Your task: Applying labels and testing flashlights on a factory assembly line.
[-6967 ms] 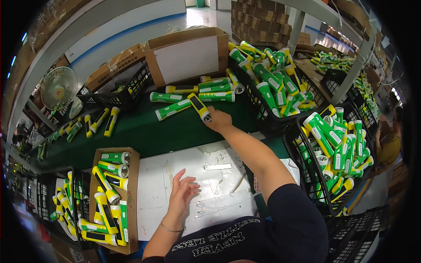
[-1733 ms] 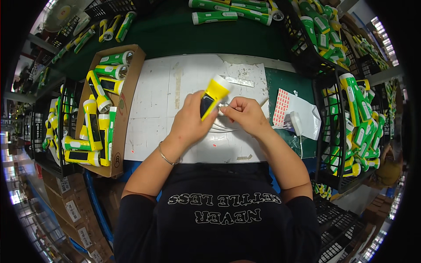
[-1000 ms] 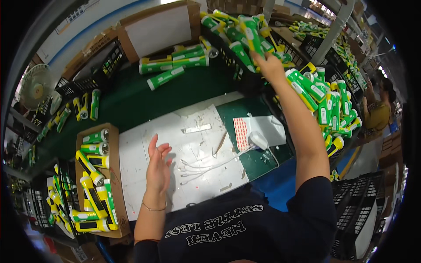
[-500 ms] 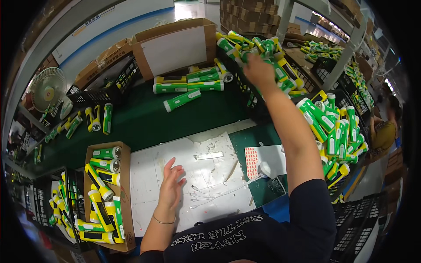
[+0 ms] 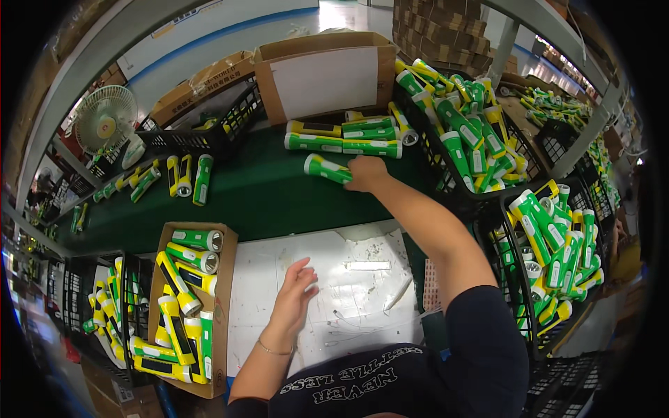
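My right hand (image 5: 366, 173) reaches far over the green belt (image 5: 258, 188), its fingers closed round one end of a green-and-yellow flashlight (image 5: 323, 168). The flashlight's other end points left. My left hand (image 5: 293, 296) hovers, palm facing right and fingers apart, over the white work surface (image 5: 258, 268), with nothing in it. Just beyond the right hand lies a row of several flashlights (image 5: 369, 148). To the left of my left hand, a cardboard box (image 5: 221, 306) holds several green and yellow flashlights.
Black crates heaped with flashlights stand at the far right (image 5: 460, 191) and near right (image 5: 516, 292); another crate (image 5: 70, 299) is at left. An upright carton (image 5: 324, 76) stands behind the belt. White cables (image 5: 362, 322) lie on the work surface. A fan (image 5: 104, 122) is at far left.
My right hand has left the far right crate and come back left to the flashlight on the belt, which now slants the other way. My left hand stays open; the view has shifted.
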